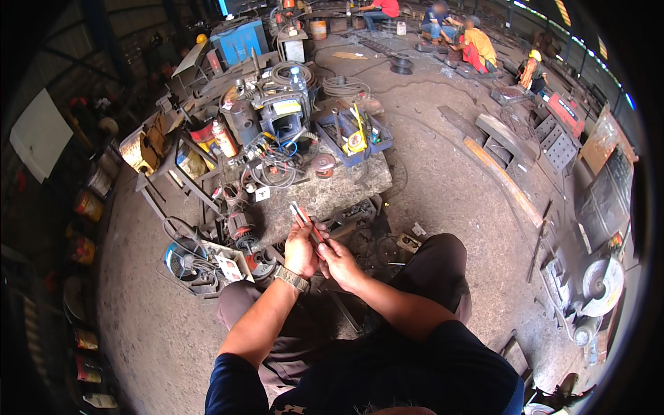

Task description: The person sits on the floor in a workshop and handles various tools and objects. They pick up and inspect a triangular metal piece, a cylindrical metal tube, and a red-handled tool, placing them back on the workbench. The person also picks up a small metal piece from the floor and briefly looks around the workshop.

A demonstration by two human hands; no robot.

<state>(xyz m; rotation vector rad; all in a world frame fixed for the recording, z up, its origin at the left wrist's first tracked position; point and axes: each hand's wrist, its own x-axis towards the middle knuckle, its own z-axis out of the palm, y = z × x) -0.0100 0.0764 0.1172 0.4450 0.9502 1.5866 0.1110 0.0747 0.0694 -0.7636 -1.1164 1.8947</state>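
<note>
In front of my knees, both hands come together around a slim red tool with a pale silvery end (297, 209); its exact kind is not clear. My left hand (300, 252), with a watch on its wrist, is closed around the tool's lower part. My right hand (339, 261) is closed against it from the right, with its fingers partly hidden. Just beyond lies a dark, opened power-tool body (354, 213) at the near edge of the low worktable (277, 216). A motor armature (240, 223) rests at the table's left corner.
A blue tool tray (377, 146) holds a yellow tape measure (355, 142). Tangled cables (277, 169), a spray can (224, 138) and a water bottle (297, 79) crowd the table. Metal plates (508, 142) lie on the floor at right. Several people (477, 52) crouch far off.
</note>
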